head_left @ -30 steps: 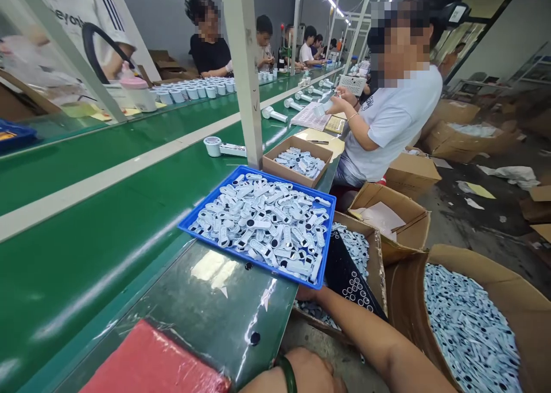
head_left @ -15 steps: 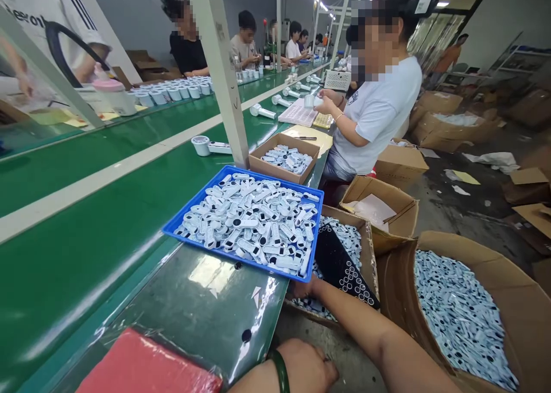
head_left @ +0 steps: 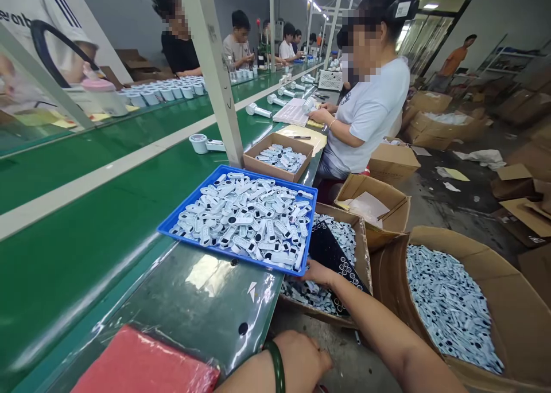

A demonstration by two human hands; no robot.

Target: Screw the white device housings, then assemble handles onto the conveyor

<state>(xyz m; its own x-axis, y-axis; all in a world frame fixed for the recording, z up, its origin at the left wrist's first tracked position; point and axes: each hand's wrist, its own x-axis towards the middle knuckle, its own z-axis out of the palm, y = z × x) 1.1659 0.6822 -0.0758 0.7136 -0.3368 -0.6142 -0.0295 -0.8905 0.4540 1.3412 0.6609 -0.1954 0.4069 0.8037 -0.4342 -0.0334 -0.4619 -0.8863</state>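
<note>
My right hand (head_left: 316, 273) reaches past the near corner of a blue plastic tray (head_left: 181, 223), above a cardboard box (head_left: 344, 307) holding a black perforated sheet (head_left: 331, 261) and loose white parts. The tray is heaped with white plastic parts (head_left: 241, 221) with dark round and square openings. Whether my right hand holds anything is hidden. My left hand (head_left: 301, 361), wearing a green bangle, is curled closed at the near edge of the green belt, next to a red pad (head_left: 142, 364).
A large carton of white parts (head_left: 447, 307) stands at lower right. A co-worker (head_left: 365, 112) sits along the green conveyor belt (head_left: 86, 175) beyond a small parts box (head_left: 279, 159). A white post (head_left: 210, 66) rises from the belt. Cartons cover the floor at right.
The whole scene has slid left in view as my head turned right. My right hand has moved farther past the tray's corner, over the box.
</note>
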